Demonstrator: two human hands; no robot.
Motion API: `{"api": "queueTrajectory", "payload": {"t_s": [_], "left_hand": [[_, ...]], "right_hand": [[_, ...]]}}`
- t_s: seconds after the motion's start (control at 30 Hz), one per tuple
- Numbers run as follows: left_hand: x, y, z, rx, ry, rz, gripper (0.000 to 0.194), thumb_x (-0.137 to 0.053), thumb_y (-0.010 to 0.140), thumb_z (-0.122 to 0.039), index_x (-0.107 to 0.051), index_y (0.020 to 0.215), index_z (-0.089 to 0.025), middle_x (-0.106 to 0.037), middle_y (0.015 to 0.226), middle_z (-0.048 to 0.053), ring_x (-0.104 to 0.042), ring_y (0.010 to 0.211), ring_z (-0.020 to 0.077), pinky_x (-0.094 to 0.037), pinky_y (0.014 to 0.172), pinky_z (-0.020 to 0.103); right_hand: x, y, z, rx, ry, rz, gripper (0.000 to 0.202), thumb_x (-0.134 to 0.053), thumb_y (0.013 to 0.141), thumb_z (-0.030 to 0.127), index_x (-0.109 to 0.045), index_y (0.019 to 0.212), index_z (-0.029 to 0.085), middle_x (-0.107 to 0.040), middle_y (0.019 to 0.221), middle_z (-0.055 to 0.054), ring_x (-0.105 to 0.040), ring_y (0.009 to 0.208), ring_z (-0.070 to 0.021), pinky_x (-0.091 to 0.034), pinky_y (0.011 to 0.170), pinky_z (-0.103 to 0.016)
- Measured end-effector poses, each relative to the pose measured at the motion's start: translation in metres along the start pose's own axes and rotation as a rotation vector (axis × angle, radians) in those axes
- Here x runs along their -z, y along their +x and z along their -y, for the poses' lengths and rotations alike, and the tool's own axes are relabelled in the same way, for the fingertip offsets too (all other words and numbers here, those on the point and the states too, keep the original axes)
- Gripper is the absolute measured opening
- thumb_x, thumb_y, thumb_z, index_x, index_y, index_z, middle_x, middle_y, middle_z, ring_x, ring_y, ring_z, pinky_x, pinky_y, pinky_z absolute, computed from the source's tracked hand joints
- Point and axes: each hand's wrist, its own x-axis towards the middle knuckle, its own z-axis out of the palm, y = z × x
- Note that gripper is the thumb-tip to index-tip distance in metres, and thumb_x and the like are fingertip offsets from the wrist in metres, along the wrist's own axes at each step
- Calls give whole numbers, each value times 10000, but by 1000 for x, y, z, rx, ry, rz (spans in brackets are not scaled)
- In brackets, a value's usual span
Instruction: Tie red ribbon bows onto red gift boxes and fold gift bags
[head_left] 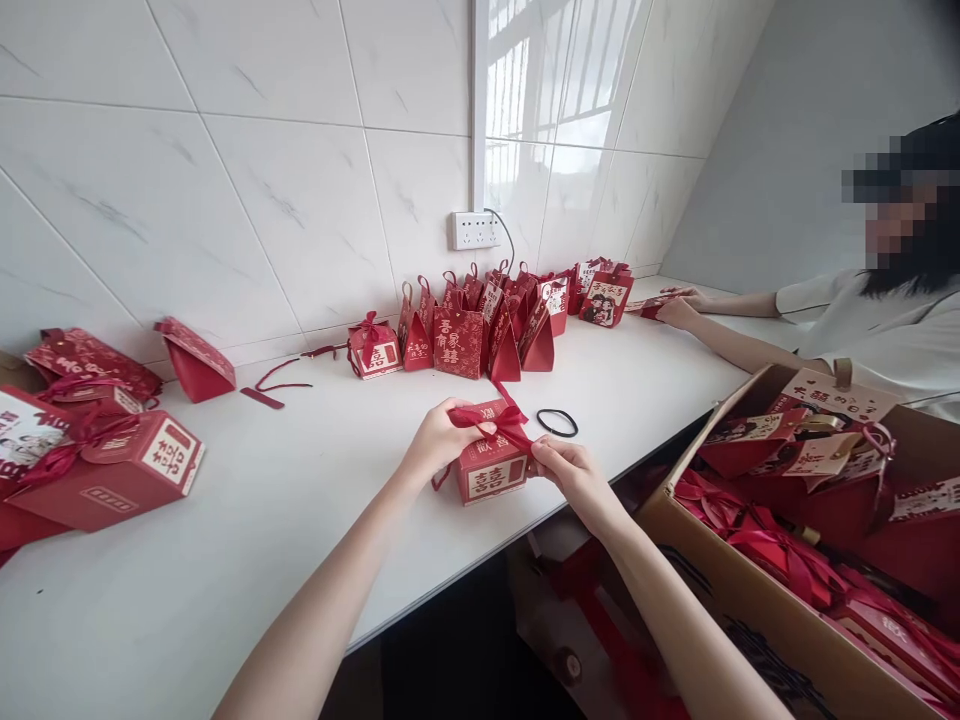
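A small red gift box (487, 478) with a cream character panel on its front sits near the table's front edge. On its top lies a bow of red ribbon (501, 418). My left hand (442, 440) pinches the bow's left loop between thumb and fingers. At the box's right side, my right hand (568, 470) grips the ribbon's right part with its fingertips. Part of the ribbon hangs down the left side, below my left hand. A black elastic band (557, 423) lies just beyond my right hand.
Several red gift boxes (457, 340) stand along the tiled wall, below a power strip (475, 231). More boxes (112, 470) sit at left. A cardboard carton (675, 505) full of red boxes stands at right. Another person's hands (679, 305) hold red card at the far right.
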Motion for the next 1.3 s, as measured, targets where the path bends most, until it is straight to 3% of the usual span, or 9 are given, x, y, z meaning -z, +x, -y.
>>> {"api": "queueTrajectory", "payload": {"t_s": [0.23, 0.5, 0.83, 1.07, 1.3], "left_hand": [[2, 1, 3, -14, 41, 14, 387, -730, 648, -359, -579, 950, -171, -699, 964, 93, -672, 842, 238, -514, 662, 301], [2, 0, 3, -14, 40, 15, 385, -734, 638, -374, -573, 927, -178, -697, 937, 77, -672, 832, 238, -506, 661, 302], [2, -1, 3, -27, 16, -7, 291, -731, 621, -346, -550, 784, -186, -676, 772, 17, -665, 732, 210, -482, 600, 270], [5, 4, 4, -13, 10, -3, 286, -730, 631, -366, -564, 787, -192, -704, 773, 38, -678, 713, 249, -495, 590, 305], [6, 9, 7, 15, 4, 63, 371, -714, 661, -424, -567, 922, -204, -717, 838, 36, -691, 775, 260, -513, 629, 315]], "right_hand": [[11, -7, -15, 56, 49, 48, 409, -578, 828, 418, -500, 510, 173, -514, 771, -27, -503, 783, -164, -425, 785, -336], [14, -13, -9, 47, 73, 64, 419, -598, 813, 417, -519, 487, 167, -500, 804, -33, -515, 849, -178, -459, 864, -364], [24, -17, -10, 53, -160, 13, 440, -573, 797, 498, -529, 508, 170, -550, 725, -32, -522, 717, -152, -422, 720, -299], [18, -18, -12, 81, -288, 28, 457, -497, 820, 543, -576, 573, 167, -554, 650, -26, -488, 618, -130, -380, 614, -271], [18, -24, -6, 70, -409, 52, 449, -486, 846, 510, -553, 577, 157, -535, 625, -3, -469, 600, -107, -369, 600, -244]]}}
